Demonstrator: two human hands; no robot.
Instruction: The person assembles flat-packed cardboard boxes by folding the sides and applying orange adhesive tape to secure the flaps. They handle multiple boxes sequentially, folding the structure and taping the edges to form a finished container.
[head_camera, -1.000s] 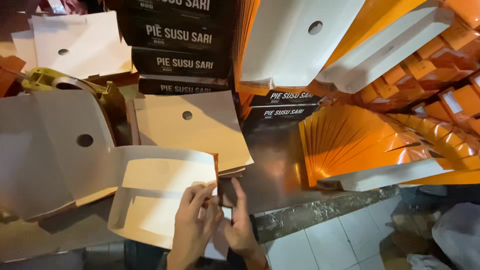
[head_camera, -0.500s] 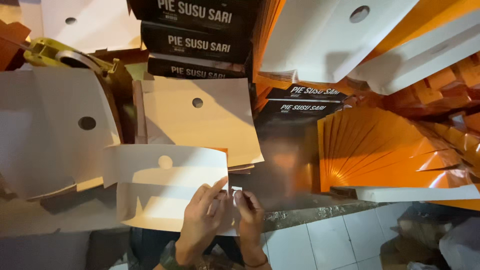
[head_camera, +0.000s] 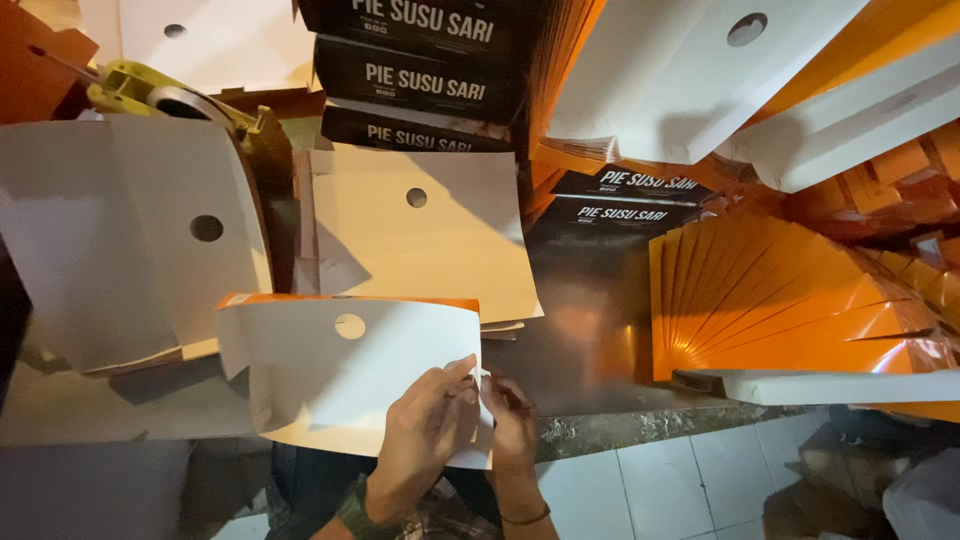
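I hold a flat cardboard box blank (head_camera: 340, 370), white inside with an orange outer face and a round hole, at the table's near edge. My left hand (head_camera: 425, 430) presses its right end from above. My right hand (head_camera: 508, 418) pinches that same right edge next to it. Under and behind the blank lies a stack of similar tan blanks with holes (head_camera: 420, 230).
A yellow tape dispenser (head_camera: 165, 100) sits at the back left. Black printed boxes (head_camera: 420, 80) are stacked at the back. Fanned orange blanks (head_camera: 780, 310) fill the right side. White blanks (head_camera: 110, 240) lie at the left. The dark metal tabletop (head_camera: 590, 320) shows in the middle.
The blank has lifted and turned, so its orange top edge now shows. Both hands stayed on its right end.
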